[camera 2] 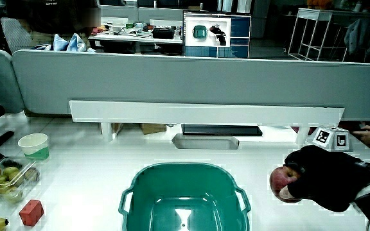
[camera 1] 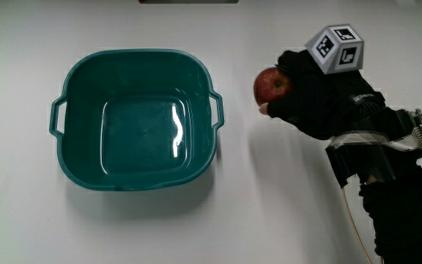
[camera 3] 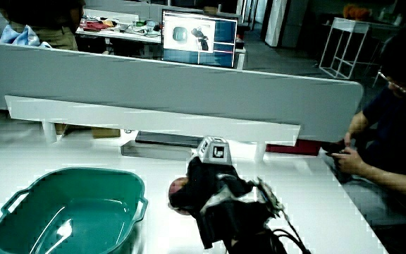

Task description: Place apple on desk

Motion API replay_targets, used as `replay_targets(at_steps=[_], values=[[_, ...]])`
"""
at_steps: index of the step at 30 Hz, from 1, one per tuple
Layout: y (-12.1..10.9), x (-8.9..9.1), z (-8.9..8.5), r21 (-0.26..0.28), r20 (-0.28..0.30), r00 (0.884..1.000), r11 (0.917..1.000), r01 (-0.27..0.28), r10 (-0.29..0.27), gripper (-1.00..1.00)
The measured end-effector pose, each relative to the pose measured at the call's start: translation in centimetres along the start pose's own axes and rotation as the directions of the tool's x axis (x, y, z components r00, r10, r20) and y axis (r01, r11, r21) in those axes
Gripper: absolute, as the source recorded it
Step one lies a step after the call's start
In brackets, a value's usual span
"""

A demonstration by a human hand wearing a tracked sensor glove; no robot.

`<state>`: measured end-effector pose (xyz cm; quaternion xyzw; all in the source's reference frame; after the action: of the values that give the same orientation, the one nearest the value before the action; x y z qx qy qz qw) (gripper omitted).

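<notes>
White desk (camera 1: 35,220) carrying a wide teal basin (camera 1: 136,117) with two handles, seen empty from above. Just beside the basin, at the side of one handle, the gloved hand (camera 1: 321,103) with the patterned cube (camera 1: 335,48) on its back, fingers curled tight around a red apple (camera 1: 272,86). Apple held at the fingertips, between hand and basin, apart from the basin rim; visible also in a side view (camera 2: 281,183) and, darker, in a side view (camera 3: 178,190). Seems lifted a little above the desk, judging by the soft shadow beside the basin, but contact with the surface not possible to confirm. Possible trouble from here: released from a height, apple likely to roll, being round, and to knock against the basin wall or travel off toward the desk edge; released too near the basin, could drop inside and not on the desk. Hidden things: most of the apple under the glove, the exact finger positions, and the gap under the apple. Well apart from the basin, a paper cup (camera 2: 34,146), a red block (camera 2: 31,211) and a tray of fruit (camera 2: 5,178), cut off at the edge.
</notes>
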<state>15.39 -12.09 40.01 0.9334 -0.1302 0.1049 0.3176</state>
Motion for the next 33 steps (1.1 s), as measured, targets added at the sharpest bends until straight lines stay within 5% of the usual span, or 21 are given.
replay_targets(at_steps=[10, 27, 33], values=[[0.8, 3.2, -3.4, -0.039, -0.010, 0.997, 0.9966, 0.072, -0.073, 0.00], [1.9, 3.5, -6.6, -0.086, 0.049, 0.994, 0.9911, 0.101, -0.097, 0.00], [2.0, 4.1, -6.7, -0.109, -0.008, 0.993, 0.9871, 0.118, -0.119, 0.00]])
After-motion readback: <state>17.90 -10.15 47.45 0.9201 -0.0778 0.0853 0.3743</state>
